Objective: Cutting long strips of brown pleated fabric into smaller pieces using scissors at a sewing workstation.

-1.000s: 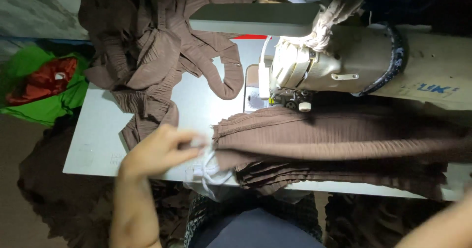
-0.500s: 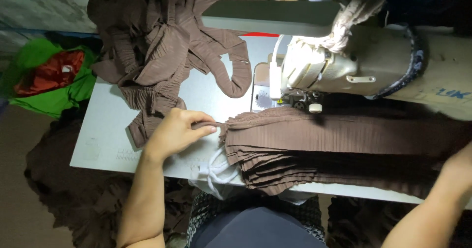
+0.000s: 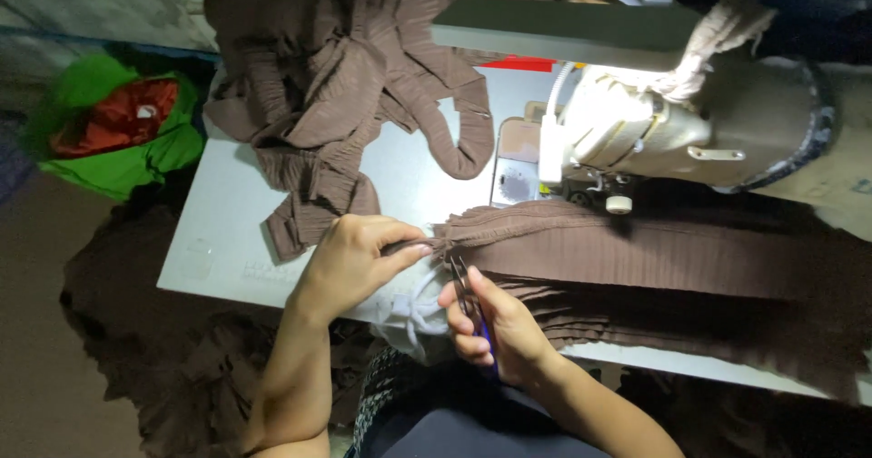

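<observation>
Two hands work at one end of the pleated brown fabric point(image 3: 636, 249) on the pale worktop point(image 3: 227, 240): left hand point(image 3: 350, 263) pinches it, right hand point(image 3: 490, 326) grips small thread snips point(image 3: 461, 285).

Brown pleated fabric strip point(image 3: 636, 249) lies flat across the table, small thread snips point(image 3: 461, 285) at its left end

Two hands point(image 3: 354, 263) (one sewing machine point(image 3: 672, 127))

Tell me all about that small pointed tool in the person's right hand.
The small metal thread snips, slim with a dark blue handle, sit in the right hand. Their thin points aim up at the gathered end of the brown pleated fabric strip, which the left hand pinches on the white sewing table.
</observation>
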